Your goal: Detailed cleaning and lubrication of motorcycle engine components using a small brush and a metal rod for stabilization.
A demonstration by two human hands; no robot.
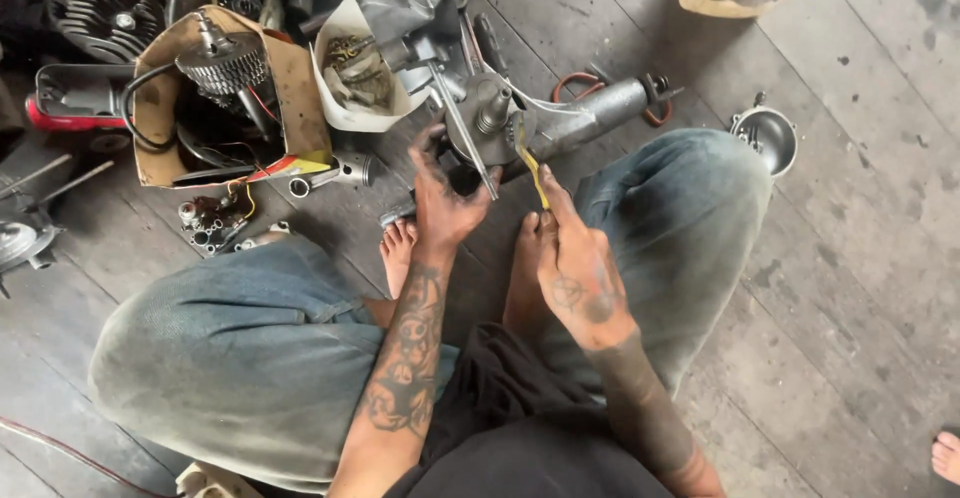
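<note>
A grey metal engine casing (500, 118) with a short shaft lies on the wooden floor between my bare feet. My left hand (440, 198) grips its lower edge, fingers curled under the round housing. My right hand (575, 258) holds a thin yellow-handled tool (530, 163), its tip pressed against the casing beside the shaft. Both hands are greasy. I sit with knees spread in grey jeans.
A cardboard box (290, 78) holds a gear cluster (222, 63) and cables at the left. A white bag (345, 73) of parts lies beside it. A round metal bowl (768, 138) sits at the right, a finned cylinder (100, 13) at top left. Another person's toes (945, 456) show bottom right.
</note>
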